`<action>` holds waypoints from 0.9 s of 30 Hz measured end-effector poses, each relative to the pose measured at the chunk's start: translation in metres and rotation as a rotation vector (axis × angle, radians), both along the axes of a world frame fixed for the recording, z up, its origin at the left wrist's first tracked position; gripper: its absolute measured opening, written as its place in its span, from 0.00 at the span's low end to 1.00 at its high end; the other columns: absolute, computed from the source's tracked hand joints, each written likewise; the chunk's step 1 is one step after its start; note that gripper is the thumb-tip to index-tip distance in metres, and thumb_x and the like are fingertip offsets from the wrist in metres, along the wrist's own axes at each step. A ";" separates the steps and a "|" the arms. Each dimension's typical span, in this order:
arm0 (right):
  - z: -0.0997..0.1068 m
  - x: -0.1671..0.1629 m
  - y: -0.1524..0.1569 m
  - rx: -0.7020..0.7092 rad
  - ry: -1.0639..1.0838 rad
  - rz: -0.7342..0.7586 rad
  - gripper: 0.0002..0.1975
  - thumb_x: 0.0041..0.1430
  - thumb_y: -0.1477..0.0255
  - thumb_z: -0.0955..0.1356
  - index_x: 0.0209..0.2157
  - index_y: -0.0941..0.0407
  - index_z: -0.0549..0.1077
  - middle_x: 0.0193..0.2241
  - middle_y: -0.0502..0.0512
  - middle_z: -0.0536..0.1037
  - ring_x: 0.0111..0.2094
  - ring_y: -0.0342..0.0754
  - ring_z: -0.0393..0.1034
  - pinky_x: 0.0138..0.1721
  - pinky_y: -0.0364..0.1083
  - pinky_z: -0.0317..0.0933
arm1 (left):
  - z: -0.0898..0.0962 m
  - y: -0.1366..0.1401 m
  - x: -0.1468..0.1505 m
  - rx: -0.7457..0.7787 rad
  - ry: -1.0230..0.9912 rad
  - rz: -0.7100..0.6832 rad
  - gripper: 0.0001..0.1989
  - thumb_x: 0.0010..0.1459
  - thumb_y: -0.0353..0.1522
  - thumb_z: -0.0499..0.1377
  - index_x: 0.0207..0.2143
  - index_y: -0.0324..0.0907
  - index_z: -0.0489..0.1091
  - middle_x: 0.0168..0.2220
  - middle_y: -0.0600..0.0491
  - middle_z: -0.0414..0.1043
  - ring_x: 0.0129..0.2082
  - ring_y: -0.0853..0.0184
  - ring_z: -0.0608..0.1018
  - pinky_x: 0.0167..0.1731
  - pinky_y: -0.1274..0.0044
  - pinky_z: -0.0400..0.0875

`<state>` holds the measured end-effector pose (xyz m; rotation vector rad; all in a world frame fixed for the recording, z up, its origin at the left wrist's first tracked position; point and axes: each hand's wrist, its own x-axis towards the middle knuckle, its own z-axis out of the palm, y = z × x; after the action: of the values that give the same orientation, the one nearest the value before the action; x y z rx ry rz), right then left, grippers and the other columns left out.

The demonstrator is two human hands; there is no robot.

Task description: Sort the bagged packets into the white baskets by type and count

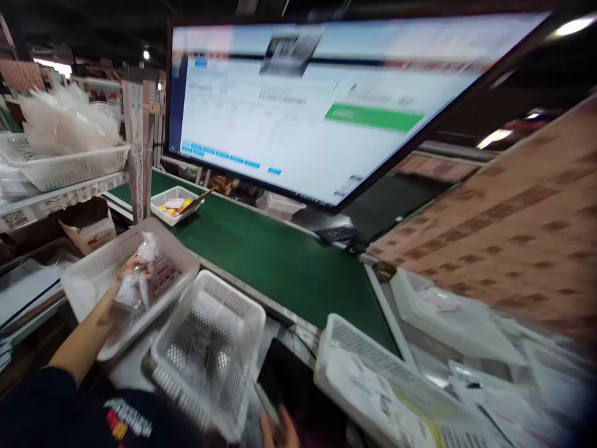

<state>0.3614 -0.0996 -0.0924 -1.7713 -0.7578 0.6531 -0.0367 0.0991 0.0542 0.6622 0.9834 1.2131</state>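
Observation:
My left hand (133,267) is closed around a crumpled clear plastic bag (135,291), over the left white basket (84,280). Other packets with reddish print (164,274) lie in that basket, beside the hand. At the bottom edge, my right hand (280,429) shows only in part and is blurred by motion. Its fingertips are near a thin, pale-edged flat object (267,403); whether they grip it is unclear. Between the hands stands a white slatted basket (212,283), with see-through walls and base.
A green conveyor belt (280,274) runs behind the baskets, under a large monitor (289,118). On the belt sits a small basket (156,210) with yellow packets. A long basket (373,354) of white packets stands right. A shelf basket (69,168) holds clear bags.

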 end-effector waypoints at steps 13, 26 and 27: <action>0.044 -0.114 0.027 0.124 0.351 0.426 0.26 0.49 0.50 0.80 0.41 0.52 0.76 0.37 0.55 0.84 0.38 0.54 0.80 0.44 0.52 0.78 | -0.084 -0.116 0.097 -0.702 -0.309 -0.634 0.08 0.51 0.24 0.62 0.35 0.40 0.69 0.23 0.59 0.59 0.20 0.75 0.58 0.20 0.85 0.53; 0.033 -0.076 0.047 0.247 -0.251 0.220 0.47 0.55 0.48 0.78 0.70 0.55 0.67 0.68 0.72 0.69 0.70 0.69 0.63 0.72 0.70 0.56 | -0.075 -0.119 0.096 -0.657 -0.383 -0.599 0.23 0.53 0.27 0.62 0.54 0.38 0.75 0.39 0.49 0.75 0.24 0.75 0.61 0.22 0.84 0.55; 0.029 -0.079 0.048 0.224 -0.138 0.379 0.54 0.54 0.46 0.79 0.74 0.54 0.61 0.69 0.72 0.67 0.71 0.68 0.62 0.71 0.70 0.57 | -0.077 -0.119 0.096 -0.639 -0.376 -0.637 0.24 0.53 0.28 0.63 0.54 0.38 0.75 0.40 0.48 0.75 0.24 0.75 0.63 0.22 0.84 0.56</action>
<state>0.2826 -0.0512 -0.0630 -1.4900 -1.2316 0.6681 0.0591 -0.0203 -0.0225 0.1880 0.6987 0.3925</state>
